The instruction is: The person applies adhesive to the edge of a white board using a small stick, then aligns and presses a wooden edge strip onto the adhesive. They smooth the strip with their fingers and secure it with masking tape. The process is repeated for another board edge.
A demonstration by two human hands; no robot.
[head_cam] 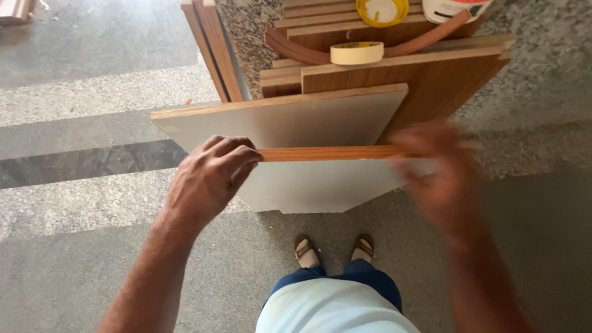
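My left hand (209, 176) pinches the left end of a thin wood-grain edge strip (327, 153) that lies across a pale grey board (290, 123). My right hand (441, 172) is blurred with motion at the strip's right end; whether it grips the strip I cannot tell. The grey board lies flat on a stack of brown wood-grain panels (431, 86) and overhangs toward me.
A roll of masking tape (356, 53) and a curved length of brown strip (425, 40) rest on the panel stack. A yellow-rimmed lid (382, 11) and a white container (453, 8) sit farther back. Upright boards (213, 49) lean at the left. My feet (333, 250) stand on the stone floor.
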